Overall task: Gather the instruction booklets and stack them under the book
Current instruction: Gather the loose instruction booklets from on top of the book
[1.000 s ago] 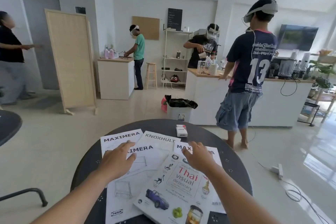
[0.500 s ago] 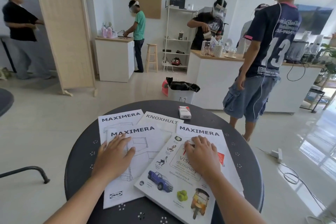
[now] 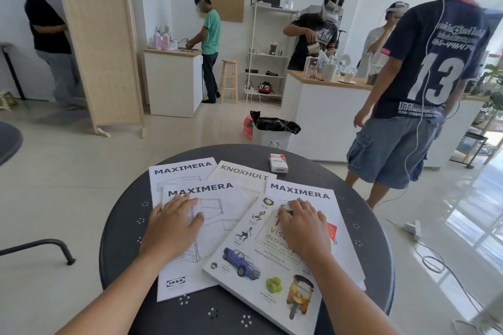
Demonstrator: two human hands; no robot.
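Several white instruction booklets lie fanned out on the round dark table (image 3: 362, 247). A MAXIMERA booklet (image 3: 179, 171) is at the back left, a KNOXHULT booklet (image 3: 245, 175) behind the middle, a second MAXIMERA booklet (image 3: 217, 215) in front, and a third MAXIMERA booklet (image 3: 302, 194) at the right. The visual dictionary book (image 3: 261, 269) lies tilted over the right booklet and part of the front one. My left hand (image 3: 174, 226) rests flat on the front MAXIMERA booklet, fingers spread. My right hand (image 3: 304, 226) rests flat on the book's cover.
A small red and white pack (image 3: 278, 162) lies at the table's far edge. A person in a dark number 13 shirt (image 3: 424, 84) stands close at the right. A bin with a black bag (image 3: 272, 130) stands beyond the table. A cable (image 3: 435, 264) lies on the floor, right.
Both hands have settled flat, the left on the front booklet, the right on the book. The view has tilted down and nearer. The person in the number 13 shirt has shifted to the right.
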